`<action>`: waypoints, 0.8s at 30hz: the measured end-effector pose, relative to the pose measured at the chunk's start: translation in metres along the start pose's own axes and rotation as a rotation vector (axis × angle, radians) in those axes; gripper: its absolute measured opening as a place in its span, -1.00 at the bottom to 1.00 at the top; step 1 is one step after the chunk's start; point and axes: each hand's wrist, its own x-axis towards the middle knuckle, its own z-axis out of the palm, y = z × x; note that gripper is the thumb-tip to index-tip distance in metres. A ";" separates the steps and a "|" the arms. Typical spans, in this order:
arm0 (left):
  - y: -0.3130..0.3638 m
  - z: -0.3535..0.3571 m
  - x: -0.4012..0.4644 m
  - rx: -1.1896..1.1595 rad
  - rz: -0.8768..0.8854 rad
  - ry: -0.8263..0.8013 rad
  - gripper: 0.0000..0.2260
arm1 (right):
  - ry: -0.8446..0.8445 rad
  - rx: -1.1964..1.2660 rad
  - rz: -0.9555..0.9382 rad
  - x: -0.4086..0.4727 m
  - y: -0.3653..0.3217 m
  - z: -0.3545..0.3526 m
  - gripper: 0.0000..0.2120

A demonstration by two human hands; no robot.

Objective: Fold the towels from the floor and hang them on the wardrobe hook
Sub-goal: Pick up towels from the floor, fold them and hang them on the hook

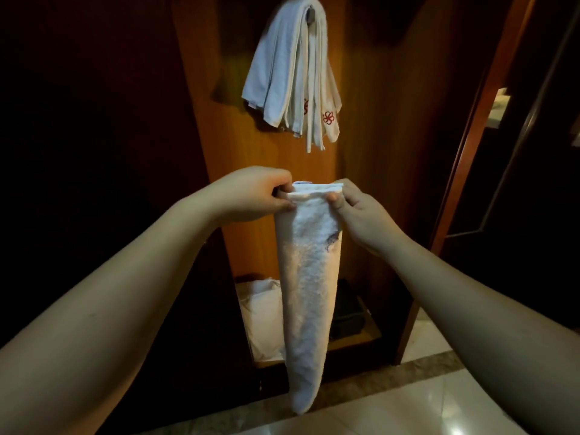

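A white towel (307, 284), folded into a long narrow strip, hangs straight down in front of me. My left hand (251, 193) pinches its top left corner and my right hand (361, 211) pinches its top right corner, both at chest height. Above them, several folded white towels (292, 67) with red flower emblems hang from the wardrobe hook (310, 12), which is mostly covered by cloth. The held towel's lower end reaches down to near the floor.
The wooden wardrobe panel (376, 120) stands straight ahead. On its low shelf lie a white cloth bundle (263, 309) and a dark box (348, 309). A wooden door frame (470, 152) rises at the right. Shiny tiled floor (408, 409) lies below.
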 end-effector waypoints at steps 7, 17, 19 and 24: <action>-0.006 -0.013 -0.004 -0.085 0.018 -0.028 -0.85 | 0.092 0.065 -0.100 0.005 -0.006 0.012 -0.82; -0.001 -0.002 -0.014 -1.002 0.029 0.209 -0.64 | 0.272 0.324 -0.061 0.016 -0.031 0.013 -0.59; 0.000 0.010 -0.015 -1.375 0.025 0.258 -0.58 | 0.317 0.376 -0.084 0.018 -0.043 0.014 -0.64; -0.001 0.030 -0.021 -1.459 -0.147 0.006 -0.60 | 0.355 0.440 -0.085 0.024 -0.064 0.016 -0.79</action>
